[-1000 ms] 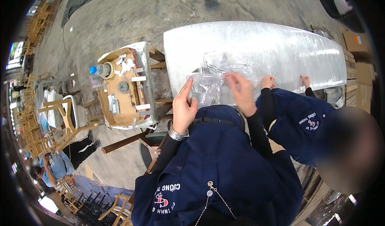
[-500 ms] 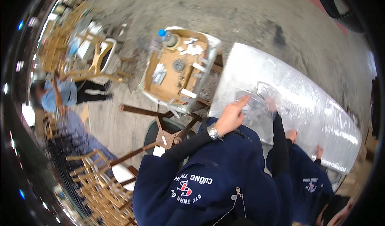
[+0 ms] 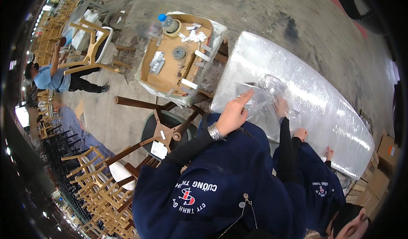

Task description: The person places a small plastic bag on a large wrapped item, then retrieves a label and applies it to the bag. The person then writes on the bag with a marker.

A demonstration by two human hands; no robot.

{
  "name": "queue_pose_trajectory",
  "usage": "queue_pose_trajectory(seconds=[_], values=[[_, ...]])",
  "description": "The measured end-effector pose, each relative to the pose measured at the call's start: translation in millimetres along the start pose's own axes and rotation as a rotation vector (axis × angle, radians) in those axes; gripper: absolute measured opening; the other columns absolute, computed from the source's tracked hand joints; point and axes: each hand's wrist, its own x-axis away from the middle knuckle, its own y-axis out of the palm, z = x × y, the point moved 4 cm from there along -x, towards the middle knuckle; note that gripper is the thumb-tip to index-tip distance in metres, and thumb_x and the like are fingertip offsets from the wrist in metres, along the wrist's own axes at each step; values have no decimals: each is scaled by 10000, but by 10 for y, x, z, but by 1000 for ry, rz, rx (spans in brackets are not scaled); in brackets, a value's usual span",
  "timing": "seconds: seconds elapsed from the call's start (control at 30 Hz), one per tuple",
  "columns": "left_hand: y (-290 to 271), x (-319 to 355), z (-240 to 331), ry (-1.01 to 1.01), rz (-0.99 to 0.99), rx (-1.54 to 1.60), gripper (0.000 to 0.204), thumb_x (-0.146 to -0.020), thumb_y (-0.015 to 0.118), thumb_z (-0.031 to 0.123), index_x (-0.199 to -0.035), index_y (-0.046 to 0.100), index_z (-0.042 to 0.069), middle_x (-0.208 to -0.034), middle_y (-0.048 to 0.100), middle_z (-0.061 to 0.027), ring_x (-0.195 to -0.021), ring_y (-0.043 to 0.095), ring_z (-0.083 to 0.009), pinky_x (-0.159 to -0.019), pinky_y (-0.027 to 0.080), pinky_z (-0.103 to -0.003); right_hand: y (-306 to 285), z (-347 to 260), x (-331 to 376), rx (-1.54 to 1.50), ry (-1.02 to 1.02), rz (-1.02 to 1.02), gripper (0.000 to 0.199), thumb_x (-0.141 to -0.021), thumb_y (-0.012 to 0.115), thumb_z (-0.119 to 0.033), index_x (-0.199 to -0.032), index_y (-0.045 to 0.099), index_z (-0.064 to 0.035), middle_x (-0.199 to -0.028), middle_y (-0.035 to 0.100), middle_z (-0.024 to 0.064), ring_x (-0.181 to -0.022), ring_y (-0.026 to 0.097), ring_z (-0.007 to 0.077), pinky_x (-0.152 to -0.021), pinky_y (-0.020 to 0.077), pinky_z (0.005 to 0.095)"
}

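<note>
A clear plastic bag (image 3: 260, 98) lies over a large, shiny film-wrapped surface (image 3: 306, 90) in front of me. My left hand (image 3: 233, 115), with a silvery band at the wrist, is closed on the near left edge of the bag, its index finger stretched along the plastic. On the bag's right side, my right hand (image 3: 281, 107) is closed on the crumpled film, its fingertips partly hidden by it. More crinkled clear plastic (image 3: 274, 84) lies just beyond the bag; what is inside cannot be made out.
To the right, a co-worker's hands (image 3: 301, 134) rest on the wrapped surface. A shallow cardboard tray (image 3: 170, 48) holds small white packets, a tape roll and a blue-capped bottle. An upturned dark wooden chair (image 3: 163, 133) stands at my left. Another person (image 3: 57, 75) is among chairs farther left.
The view has shifted, moving the scene a little left and up. My hands stay at the plastic bag. The person at far left has raised an arm with a round brown thing.
</note>
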Motion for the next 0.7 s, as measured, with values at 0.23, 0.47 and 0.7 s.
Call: queue_pose_trajectory(seconds=[0.23, 0.47, 0.7], values=[[83, -50, -12, 14, -37, -43, 620, -700, 495, -71, -1316, 491, -4, -1341, 506, -207, -989, 615, -374, -811, 499, -393, 19, -98, 165, -240, -4, 10, 387, -898, 567, -116, -1243, 532, 57, -879, 709, 63, -786, 655, 142, -639, 468, 231], [178, -83, -87, 115, -56, -38, 643, -695, 507, -69, -1330, 505, 35, -1309, 544, -215, -666, 598, -234, -595, 477, -308, -95, -142, 324, 25, 148, 6, 306, -931, 563, -224, -1137, 590, 0, -763, 688, 82, -614, 603, 124, -530, 430, 268], [43, -18, -108, 87, -8, -16, 622, -680, 480, -82, -1300, 491, -28, -1302, 521, -243, -1121, 549, -402, -942, 466, -413, -118, -1893, 782, 853, 69, -202, 249, -893, 562, -217, -962, 655, 4, -876, 641, 251, -871, 622, 407, -790, 460, 483]])
